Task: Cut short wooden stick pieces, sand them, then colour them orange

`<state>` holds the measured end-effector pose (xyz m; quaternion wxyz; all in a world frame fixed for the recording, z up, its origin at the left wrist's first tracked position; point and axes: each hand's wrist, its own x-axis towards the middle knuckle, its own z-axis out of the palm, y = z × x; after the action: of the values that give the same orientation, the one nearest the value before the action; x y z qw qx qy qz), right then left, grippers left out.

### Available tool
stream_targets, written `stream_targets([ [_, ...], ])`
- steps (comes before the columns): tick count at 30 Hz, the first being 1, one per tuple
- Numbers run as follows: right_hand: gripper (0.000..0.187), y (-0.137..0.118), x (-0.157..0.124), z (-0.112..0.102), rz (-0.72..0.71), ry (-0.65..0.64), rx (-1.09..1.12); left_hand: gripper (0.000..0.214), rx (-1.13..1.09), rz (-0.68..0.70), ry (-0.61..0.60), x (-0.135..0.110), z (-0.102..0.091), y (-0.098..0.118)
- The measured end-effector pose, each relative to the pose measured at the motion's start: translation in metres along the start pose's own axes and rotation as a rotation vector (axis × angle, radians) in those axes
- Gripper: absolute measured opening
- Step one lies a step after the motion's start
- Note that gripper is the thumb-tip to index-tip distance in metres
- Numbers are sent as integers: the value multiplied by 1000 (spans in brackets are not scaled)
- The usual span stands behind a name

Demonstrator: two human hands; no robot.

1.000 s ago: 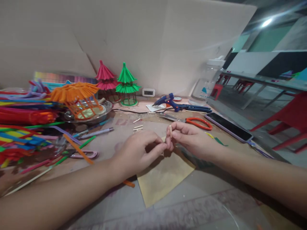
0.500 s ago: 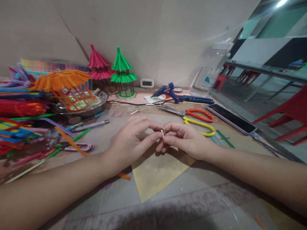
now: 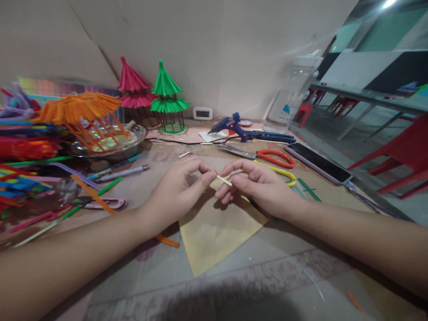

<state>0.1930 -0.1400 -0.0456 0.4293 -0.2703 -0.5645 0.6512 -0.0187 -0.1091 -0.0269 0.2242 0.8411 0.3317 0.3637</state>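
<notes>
Between my two hands is a short, pale wooden stick [image 3: 224, 180], tilted down to the right. My left hand [image 3: 177, 189] pinches its left end between thumb and forefinger. At the other end, the thumb and forefinger of my right hand [image 3: 262, 189] grip it, with the remaining fingers curled below. Under the hands a yellow-tan sheet [image 3: 214, 240] lies on the table, one corner towards me. Scissors [image 3: 276, 158] with red and yellow handles lie just beyond my right hand. Another short stick piece [image 3: 183, 154] rests beyond my left hand.
At the back stand a blue glue gun [image 3: 230, 127], a small digital clock [image 3: 202, 113], and green [image 3: 169, 100] and pink [image 3: 132, 89] tiered towers. An orange-roofed model [image 3: 82, 109] sits on a metal dish. Pipe cleaners [image 3: 26, 187] crowd the left; a phone [image 3: 319, 163] lies right.
The wooden stick has turned from nearly upright to a flatter slant, showing more of its length. My fingertips have moved slightly apart, and the whole view has shifted a little.
</notes>
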Motion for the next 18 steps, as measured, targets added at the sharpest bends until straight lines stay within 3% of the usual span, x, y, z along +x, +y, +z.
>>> stream_targets([
  [7, 20, 1, -2, 2, -30, -6, 31, 36, 30, -56, -82, 2, 4, -6],
  [18, 28, -2, 1, 4, 11, 63, -26, 32, 12, 96, -165, 2, 4, -8],
])
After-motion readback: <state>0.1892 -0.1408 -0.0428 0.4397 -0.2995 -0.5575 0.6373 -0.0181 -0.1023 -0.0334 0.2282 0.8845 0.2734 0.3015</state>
